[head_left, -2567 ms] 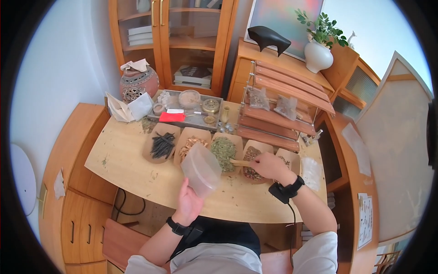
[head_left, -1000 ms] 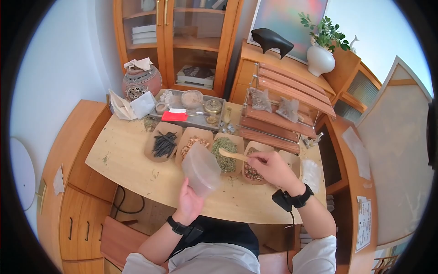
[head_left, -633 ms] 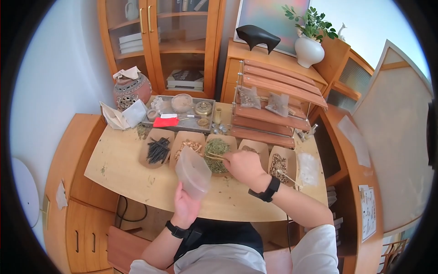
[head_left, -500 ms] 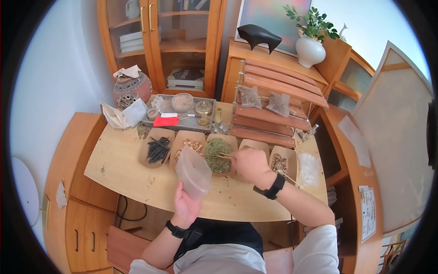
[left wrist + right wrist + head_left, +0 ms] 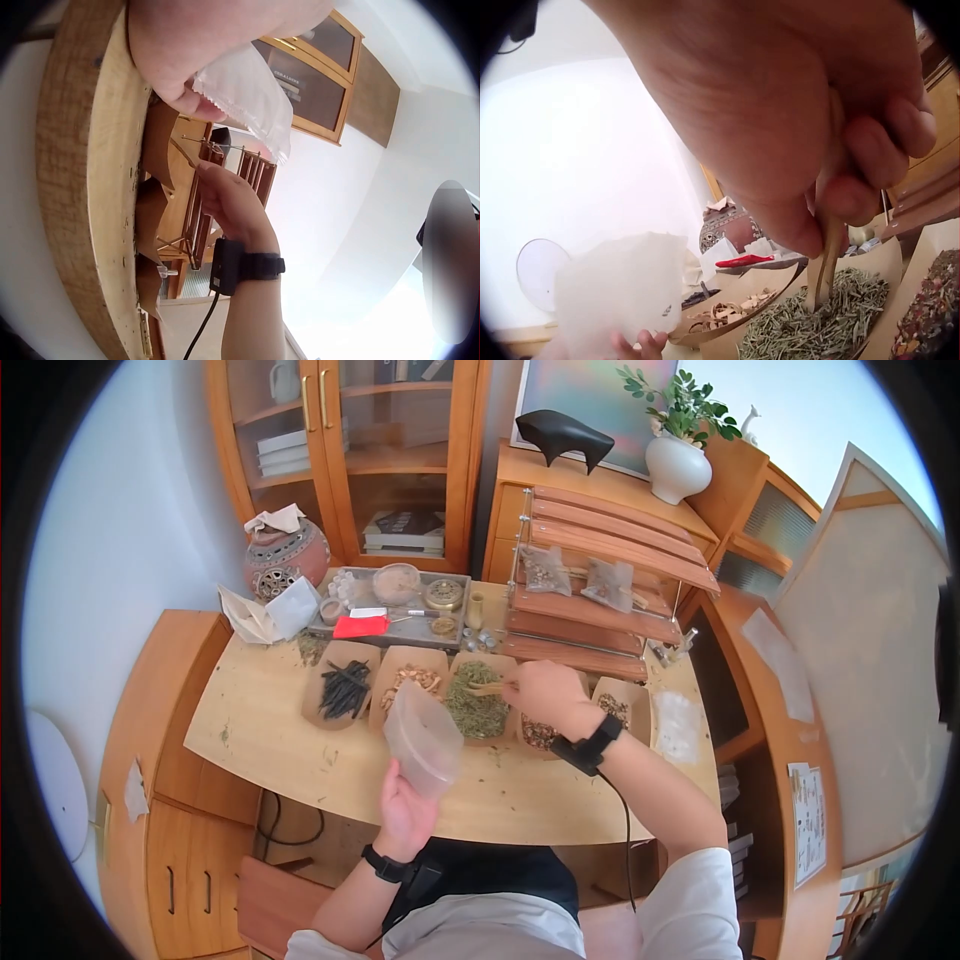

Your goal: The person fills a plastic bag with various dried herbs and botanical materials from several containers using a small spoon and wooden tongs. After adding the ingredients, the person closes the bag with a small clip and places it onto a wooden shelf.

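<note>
My left hand (image 5: 408,810) holds up a translucent plastic bag (image 5: 425,738) above the table's near side; the left wrist view shows fingers curled at its serrated edge. My right hand (image 5: 550,692) pinches wooden tongs (image 5: 825,274), whose tips reach into dried green herb (image 5: 810,326) heaped in a brown paper tray. To the left stand a tray of pale wood chips (image 5: 408,682) and one of dark sticks (image 5: 345,690). A tray of reddish-brown mix (image 5: 538,733) lies partly hidden under the right hand. At the row's right end is another mixed tray (image 5: 613,707).
Behind the trays, a grey tray (image 5: 330,626) carries a red packet (image 5: 360,627), a brass box and small pots. A tiered wooden rack (image 5: 590,605) with bagged goods stands at the back right. Clear plastic (image 5: 677,727) lies at the table's right. A cable hangs from the right wrist.
From above the reddish-brown tray, the tongs have moved left and down into the green herb. The right hand has shifted with them. The left hand keeps holding the bag near the same place.
</note>
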The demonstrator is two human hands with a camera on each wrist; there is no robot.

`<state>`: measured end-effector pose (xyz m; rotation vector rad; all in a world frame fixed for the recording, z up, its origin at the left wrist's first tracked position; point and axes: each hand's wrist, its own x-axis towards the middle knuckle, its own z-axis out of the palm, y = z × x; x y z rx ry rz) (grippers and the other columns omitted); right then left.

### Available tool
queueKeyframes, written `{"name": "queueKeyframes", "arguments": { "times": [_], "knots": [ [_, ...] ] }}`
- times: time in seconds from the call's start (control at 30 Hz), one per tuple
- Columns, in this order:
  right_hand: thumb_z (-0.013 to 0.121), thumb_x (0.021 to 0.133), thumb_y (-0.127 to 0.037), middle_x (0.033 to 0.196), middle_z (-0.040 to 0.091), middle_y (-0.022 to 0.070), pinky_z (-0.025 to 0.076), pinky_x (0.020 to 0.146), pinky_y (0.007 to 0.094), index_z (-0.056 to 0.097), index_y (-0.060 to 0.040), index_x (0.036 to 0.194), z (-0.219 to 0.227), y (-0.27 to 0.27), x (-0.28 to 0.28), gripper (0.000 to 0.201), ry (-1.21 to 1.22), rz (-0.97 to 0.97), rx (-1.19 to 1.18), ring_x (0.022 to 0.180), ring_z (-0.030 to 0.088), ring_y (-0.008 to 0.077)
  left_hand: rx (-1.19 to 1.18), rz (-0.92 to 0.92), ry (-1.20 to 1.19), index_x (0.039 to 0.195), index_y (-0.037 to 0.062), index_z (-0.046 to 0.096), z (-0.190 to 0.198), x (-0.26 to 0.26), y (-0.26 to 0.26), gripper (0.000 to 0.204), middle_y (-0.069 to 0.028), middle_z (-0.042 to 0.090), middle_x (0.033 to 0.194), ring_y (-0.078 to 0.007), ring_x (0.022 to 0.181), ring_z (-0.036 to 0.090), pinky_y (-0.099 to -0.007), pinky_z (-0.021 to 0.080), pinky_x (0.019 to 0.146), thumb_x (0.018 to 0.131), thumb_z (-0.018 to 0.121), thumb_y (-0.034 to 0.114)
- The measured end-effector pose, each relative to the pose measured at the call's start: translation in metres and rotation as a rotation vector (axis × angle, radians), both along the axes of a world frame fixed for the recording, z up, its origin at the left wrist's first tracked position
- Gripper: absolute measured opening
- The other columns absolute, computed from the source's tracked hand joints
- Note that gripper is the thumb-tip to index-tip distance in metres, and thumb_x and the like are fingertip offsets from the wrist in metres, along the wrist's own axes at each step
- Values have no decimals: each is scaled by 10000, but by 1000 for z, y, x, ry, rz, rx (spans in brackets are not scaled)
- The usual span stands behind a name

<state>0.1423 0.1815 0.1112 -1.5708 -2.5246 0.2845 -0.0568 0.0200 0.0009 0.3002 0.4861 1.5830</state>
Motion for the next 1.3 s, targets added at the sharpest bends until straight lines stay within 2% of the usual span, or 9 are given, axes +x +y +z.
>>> {"name": "queueKeyframes", "arguments": {
  "times": [0.1,0.2,0.33,0.43,0.73,0.93,1.07,1.23,1.3],
  "knots": [
    [614,863,-297,927,744,116,566,796,447,780,-160,937,7,0,22,227,105,-18,-48,882,705,340,11,-23,-26,1548,67,278,3,0,0,548,-94,392,1561,-266,1437,378,-449,285,1206,1084,329,353],
    [611,864,-311,939,742,135,561,819,455,778,-126,905,25,0,36,252,13,-149,-118,902,701,352,27,-48,-73,1544,76,299,3,-1,0,521,-83,395,1566,-256,1440,380,-440,291,1208,1086,338,322],
    [584,875,-307,937,727,194,555,831,461,774,-76,935,17,8,43,305,-20,-244,-235,915,693,384,18,-42,-74,1545,74,295,2,-2,0,523,-85,394,1566,-256,1441,378,-440,290,1209,1086,340,320],
    [592,882,-325,957,733,176,555,837,456,781,-98,964,3,15,39,307,16,-218,-289,924,696,370,15,-30,-66,1546,73,295,3,-1,1,524,-87,395,1565,-258,1441,378,-441,290,1209,1086,341,320],
    [615,883,-322,905,730,133,552,781,425,780,-147,967,-4,3,27,255,9,-106,-135,874,688,345,18,-43,-72,1543,78,302,1,-1,0,522,-86,402,1559,-265,1437,385,-447,297,1205,1084,347,322],
    [634,864,-294,933,746,95,560,803,424,788,-172,948,22,-6,39,214,53,-46,-181,908,703,304,27,-47,-71,1542,77,302,2,-2,0,525,-88,408,1555,-264,1433,390,-448,301,1202,1082,351,326],
    [637,843,-265,892,740,92,562,785,421,791,-180,928,40,-23,38,195,-82,-35,-129,873,706,296,16,-46,-62,1543,78,302,2,-2,0,526,-88,408,1554,-263,1431,391,-447,301,1200,1082,350,328],
    [643,841,-235,821,714,132,564,726,433,772,-133,878,19,-32,29,168,-160,-39,79,806,704,317,23,-52,-66,1542,77,303,3,-1,1,526,-88,408,1554,-260,1430,391,-445,297,1200,1083,347,329],
    [666,848,-276,829,713,128,564,729,433,769,-140,915,12,-32,25,184,-132,-28,104,821,701,317,19,-47,-65,1542,77,304,3,-1,1,525,-88,408,1554,-261,1430,390,-445,296,1201,1084,346,329]
  ]
}}
